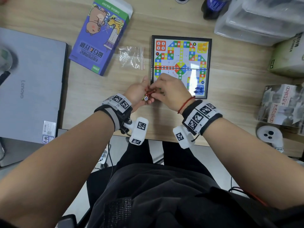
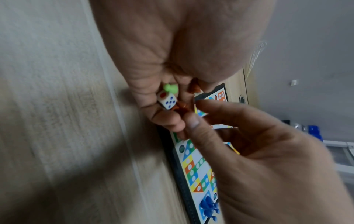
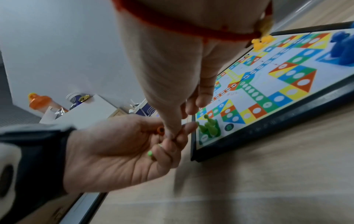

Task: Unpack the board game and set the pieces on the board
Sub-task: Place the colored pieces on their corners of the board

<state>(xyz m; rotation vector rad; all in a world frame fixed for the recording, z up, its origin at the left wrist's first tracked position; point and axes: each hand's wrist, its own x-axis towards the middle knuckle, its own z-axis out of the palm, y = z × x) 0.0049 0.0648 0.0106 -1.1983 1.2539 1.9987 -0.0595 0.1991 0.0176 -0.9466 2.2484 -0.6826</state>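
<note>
Three colour groups already stand on the board (image 1: 181, 40): yellow pawns (image 1: 202, 46) in its far right corner, blue pawns (image 1: 199, 90) in the near right corner, and green pawns (image 3: 207, 127) in the near left corner, where the right wrist view shows three. The far left red corner looks bare, so the step in hand seems to be sorting out the last pieces. The left hand (image 1: 138, 94) hovers palm up over the worktop (image 1: 230, 112) just beside the board's near left corner, its grip cupped round red pawns (image 2: 182, 106), one green pawn (image 2: 169, 87) and a die (image 2: 167, 100). The right hand (image 1: 171, 92) reaches into that palm, its grip pinched, thumb and forefinger together on one red pawn. Next, that pawn likely needs lifting clear without spilling the others, then carrying across to the far left corner.
</note>
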